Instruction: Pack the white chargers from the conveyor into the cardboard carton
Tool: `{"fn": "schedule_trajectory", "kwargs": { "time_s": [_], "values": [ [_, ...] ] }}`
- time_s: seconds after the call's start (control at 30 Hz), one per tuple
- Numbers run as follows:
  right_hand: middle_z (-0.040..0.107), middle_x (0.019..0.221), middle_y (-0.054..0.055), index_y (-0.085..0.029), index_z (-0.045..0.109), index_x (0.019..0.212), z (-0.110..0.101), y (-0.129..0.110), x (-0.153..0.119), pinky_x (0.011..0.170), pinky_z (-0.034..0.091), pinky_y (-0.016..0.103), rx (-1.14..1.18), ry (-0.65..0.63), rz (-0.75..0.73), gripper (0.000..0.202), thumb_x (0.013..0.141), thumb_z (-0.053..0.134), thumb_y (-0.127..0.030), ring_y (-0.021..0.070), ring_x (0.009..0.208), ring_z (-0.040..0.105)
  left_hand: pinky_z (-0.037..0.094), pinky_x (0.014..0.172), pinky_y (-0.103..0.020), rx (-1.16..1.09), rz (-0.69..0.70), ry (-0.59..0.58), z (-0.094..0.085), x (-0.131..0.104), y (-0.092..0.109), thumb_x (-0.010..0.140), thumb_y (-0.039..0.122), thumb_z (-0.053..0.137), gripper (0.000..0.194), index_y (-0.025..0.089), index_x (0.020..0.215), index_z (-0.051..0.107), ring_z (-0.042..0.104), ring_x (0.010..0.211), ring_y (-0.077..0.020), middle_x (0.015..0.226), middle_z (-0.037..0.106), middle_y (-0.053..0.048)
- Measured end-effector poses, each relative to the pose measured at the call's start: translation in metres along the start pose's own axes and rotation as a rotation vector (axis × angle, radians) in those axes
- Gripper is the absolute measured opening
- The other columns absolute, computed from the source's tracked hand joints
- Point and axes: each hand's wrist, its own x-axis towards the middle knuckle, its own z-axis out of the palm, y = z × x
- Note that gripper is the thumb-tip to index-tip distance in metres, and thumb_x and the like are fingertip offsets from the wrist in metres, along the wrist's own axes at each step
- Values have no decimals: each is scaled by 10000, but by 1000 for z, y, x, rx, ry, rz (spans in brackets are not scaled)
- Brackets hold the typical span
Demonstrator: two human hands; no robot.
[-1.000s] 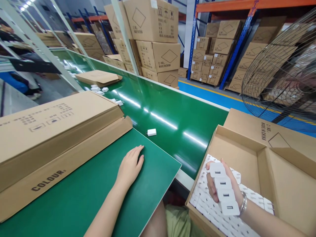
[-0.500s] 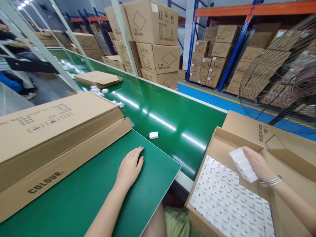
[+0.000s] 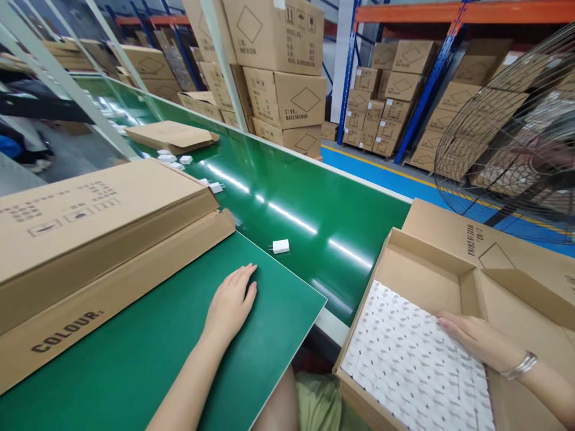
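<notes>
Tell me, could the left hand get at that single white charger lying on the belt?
Probably yes. The left hand lies flat on the green board, and the charger sits just past the board's far edge on the belt, with nothing between them.

Chargers [image 3: 404, 353] in box [image 3: 431, 257]; lone charger [image 3: 281, 246] on belt [image 3: 314, 197], left
</notes>
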Motion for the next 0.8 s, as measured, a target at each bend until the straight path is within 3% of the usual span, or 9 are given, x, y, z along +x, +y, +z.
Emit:
{"fn": "schedule_trajectory", "kwargs": {
  "time_s": [0.13,0.2,0.27,0.33,0.4,0.57,0.67,0.8],
  "values": [
    [581,1164,42,-259,635,1039,-8,7,-3,957,398,347,124,-179,-6,526,868,237,-557,242,1108,510,365,997,-424,4,8,17,2,0,-1,876,353,284,462,120,1219,488,428,1186,-241,1256,512,-108],
    [527,1240,45,-247,580,1161,-15,4,8,984,371,376,89,-173,27,553,857,251,-572,252,1147,476,363,999,-420,-3,12,27,3,0,-1,876,347,289,452,128,1216,490,426,1188,-236,1256,514,-100],
    [504,1261,68,-229,521,1226,-24,-13,28,963,377,417,10,-70,29,561,854,280,-575,273,1147,467,362,999,-417,-13,13,40,4,1,-1,876,338,297,437,138,1211,493,426,1189,-231,1254,517,-92],
    [518,1230,97,-208,507,1220,-30,-48,55,915,395,428,-32,96,-61,524,857,331,-543,286,1107,483,363,999,-414,-23,11,46,4,1,0,876,328,304,427,141,1209,494,427,1188,-226,1254,517,-89],
    [547,1165,102,-204,526,1177,-29,-94,86,881,403,401,36,196,-243,434,872,367,-469,268,1044,511,357,1006,-412,-30,10,45,4,1,0,877,319,307,424,135,1211,493,425,1192,-223,1258,514,-93],
    [546,1060,45,-193,566,1094,16,-210,162,930,330,340,326,262,-639,301,817,517,-301,194,1005,480,355,1015,-418,-92,-9,64,5,1,0,875,291,331,400,147,1212,492,431,1196,-215,1255,519,-88],
    [542,1028,-4,-218,571,1052,51,-257,194,905,339,318,361,236,-695,331,723,607,-228,164,965,469,378,1000,-420,-154,-14,97,6,3,-2,867,266,356,376,175,1200,503,455,1176,-205,1232,540,-77],
    [545,967,-12,-244,570,932,80,-290,218,917,315,368,403,206,-652,276,682,618,-137,193,994,443,403,977,-415,-203,-31,107,6,8,-6,864,238,357,355,197,1171,530,489,1139,-198,1197,567,-67]
  ]
}}
